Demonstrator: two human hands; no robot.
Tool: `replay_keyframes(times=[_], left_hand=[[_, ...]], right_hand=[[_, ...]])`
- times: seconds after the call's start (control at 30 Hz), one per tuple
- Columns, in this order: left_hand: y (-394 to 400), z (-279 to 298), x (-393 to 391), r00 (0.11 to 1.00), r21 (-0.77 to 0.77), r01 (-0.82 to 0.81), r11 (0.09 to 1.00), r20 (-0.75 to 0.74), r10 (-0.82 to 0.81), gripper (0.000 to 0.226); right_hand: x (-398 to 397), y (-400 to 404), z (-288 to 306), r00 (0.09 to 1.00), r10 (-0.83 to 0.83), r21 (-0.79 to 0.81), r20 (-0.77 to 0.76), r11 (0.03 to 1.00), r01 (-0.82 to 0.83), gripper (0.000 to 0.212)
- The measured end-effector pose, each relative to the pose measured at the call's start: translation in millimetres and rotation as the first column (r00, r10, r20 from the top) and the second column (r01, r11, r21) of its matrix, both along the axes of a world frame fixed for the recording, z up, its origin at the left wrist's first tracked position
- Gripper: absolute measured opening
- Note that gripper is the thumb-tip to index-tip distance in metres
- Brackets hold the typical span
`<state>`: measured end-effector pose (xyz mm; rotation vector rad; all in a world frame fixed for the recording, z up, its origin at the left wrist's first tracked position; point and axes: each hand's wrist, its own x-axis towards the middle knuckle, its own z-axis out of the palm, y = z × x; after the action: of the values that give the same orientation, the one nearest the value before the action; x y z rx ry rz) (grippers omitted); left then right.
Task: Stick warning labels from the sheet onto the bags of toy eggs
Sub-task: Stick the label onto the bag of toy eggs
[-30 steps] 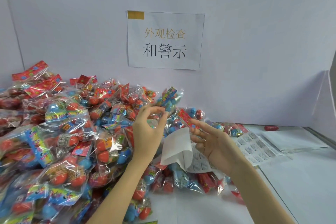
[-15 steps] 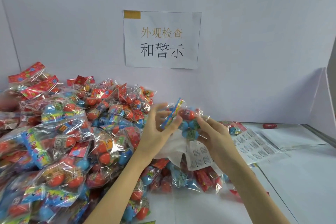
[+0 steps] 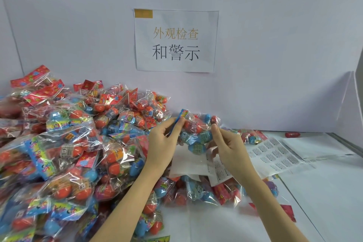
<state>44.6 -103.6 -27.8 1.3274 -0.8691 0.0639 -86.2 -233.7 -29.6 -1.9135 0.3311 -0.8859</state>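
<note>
A: White tabletop (image 3: pixel 324 192), lilac wall behind. Pile of bagged eggs (image 3: pixel 64 153) fills the near-left corner back to the wall.

B: Hands?

A: Left hand (image 3: pixel 163 143) pinches the held bag (image 3: pixel 198 129) by its blue header; right hand (image 3: pixel 229 149) fingers curled, fingertips pinched at the film, label sheet (image 3: pixel 218 169) beneath it.

B: Handling?

A: Probably light; film crinkly and slippery, eggs shift. Header is the stiffest grip. Spare label sheet (image 3: pixel 275 153) lies toward the right edge.

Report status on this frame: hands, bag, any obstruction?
Left hand pinches the held bag by its blue header. Right hand grips the bag's right side. Label sheet lies flat on the table, right. Nothing in the way.
</note>
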Motion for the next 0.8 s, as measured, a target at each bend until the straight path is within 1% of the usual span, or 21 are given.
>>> replay_keyframes(times=[0.03, 0.07, 0.1, 0.17, 0.23, 0.3, 0.33, 0.37, 0.4, 0.43, 0.47, 0.5, 0.53, 0.57, 0.6, 0.63, 0.67, 0.7, 0.73, 0.8], left_hand=[[0.4, 0.4, -0.2, 1.000, -0.011, 0.005, 1.000, 0.001, -0.005, 0.010], [0.3, 0.5, 0.0, 1.000, -0.017, 0.009, 1.000, 0.003, -0.009, 0.008], [0.2, 1.3, 0.0, 1.000, -0.017, 0.002, 1.000, 0.009, -0.002, 0.013], [0.6, 1.6, 0.3, 1.000, -0.015, 0.006, 1.000, 0.012, -0.006, 0.023], [0.2, 0.8, -0.4, 0.995, -0.017, 0.097, 0.995, -0.030, -0.097, 0.034], [-1.2, -0.9, 0.1, 0.984, -0.027, 0.162, 0.986, -0.068, -0.163, 0.049], [-2.1, -1.2, 0.7, 0.984, -0.042, 0.162, 0.986, -0.073, -0.164, 0.056], [-2.2, -0.6, 0.4, 0.985, -0.064, 0.153, 0.986, -0.075, -0.158, 0.061], [-2.4, -0.4, 0.9, 0.991, -0.071, 0.120, 0.990, -0.045, -0.123, 0.063], [-2.5, -0.3, 1.0, 0.998, -0.055, 0.061, 0.997, 0.004, -0.061, 0.060], [-2.8, -0.3, 2.3, 0.998, -0.018, -0.022, 1.000, 0.064, 0.023, 0.052], [-2.5, -1.0, 3.9, 0.992, 0.013, -0.077, 0.997, 0.099, 0.076, 0.040], [-1.5, -1.9, 5.5, 0.996, 0.027, -0.059, 0.998, 0.070, 0.057, 0.028], [-0.2, 0.4, 4.6, 0.999, 0.025, 0.024, 0.999, -0.022, -0.024, 0.025], [1.2, 1.7, 4.4, 0.982, 0.024, 0.144, 0.989, -0.128, -0.140, 0.031], [2.4, 1.2, 5.3, 0.951, 0.026, 0.244, 0.969, -0.202, -0.234, 0.037], [2.9, 0.6, 6.8, 0.940, 0.042, 0.281, 0.959, -0.214, -0.266, 0.039], [2.9, -0.3, 8.3, 0.945, 0.043, 0.267, 0.963, -0.208, -0.253, 0.036], [2.0, -2.0, 10.3, 0.954, 0.029, 0.226, 0.974, -0.208, -0.216, 0.032], [-0.9, -3.9, 13.9, 0.943, -0.035, 0.162, 0.986, -0.288, -0.165, 0.034]], right_hand=[[0.5, -0.6, -0.5, 1.000, -0.009, -0.017, 0.015, 1.000, 0.009, 0.064], [0.8, -1.4, -0.5, 0.999, -0.014, 0.003, 0.045, 1.000, 0.014, 0.062], [0.5, -2.2, 0.2, 0.996, -0.023, 0.061, 0.084, 0.998, 0.018, 0.060], [-0.4, -4.9, 0.4, 0.986, -0.046, 0.224, 0.163, 0.975, 0.009, 0.056], [-2.9, -8.4, 1.1, 0.976, -0.035, 0.326, 0.213, 0.945, -0.038, 0.048], [-5.2, -8.3, 2.9, 0.968, 0.042, 0.378, 0.248, 0.916, -0.137, 0.038], [-5.7, -7.1, 3.3, 0.963, 0.084, 0.394, 0.257, 0.901, -0.184, 0.034], [-5.6, -5.5, 3.3, 0.959, 0.110, 0.402, 0.260, 0.891, -0.211, 0.033], [-4.9, -4.2, 3.3, 0.960, 0.113, 0.403, 0.256, 0.890, -0.212, 0.035], [-3.9, -3.0, 3.1, 0.964, 0.094, 0.397, 0.250, 0.898, -0.191, 0.037], [-2.9, -1.1, 3.2, 0.967, 0.074, 0.370, 0.244, 0.915, -0.163, 0.034], [-2.3, 0.8, 3.1, 0.971, 0.064, 0.302, 0.231, 0.944, -0.134, 0.029], [-2.4, 4.0, 3.5, 0.977, 0.068, 0.201, 0.204, 0.974, -0.109, 0.025], [-2.6, 6.8, 3.2, 0.984, 0.079, 0.086, 0.161, 0.992, -0.093, 0.027], [-3.1, 9.1, 2.5, 0.989, 0.092, -0.022, 0.112, 0.996, -0.090, 0.032], [-3.7, 10.8, 1.9, 0.993, 0.101, -0.108, 0.066, 0.990, -0.093, 0.036], [-3.5, 11.2, 1.6, 0.994, 0.106, -0.169, 0.033, 0.981, -0.099, 0.037], [-3.8, 11.3, 1.4, 0.993, 0.117, -0.199, 0.022, 0.974, -0.110, 0.033], [-3.3, 10.7, 1.7, 0.991, 0.132, -0.190, 0.034, 0.974, -0.123, 0.028], [-2.8, 8.8, 2.3, 0.984, 0.131, -0.097, 0.117, 0.988, -0.120, 0.022]])
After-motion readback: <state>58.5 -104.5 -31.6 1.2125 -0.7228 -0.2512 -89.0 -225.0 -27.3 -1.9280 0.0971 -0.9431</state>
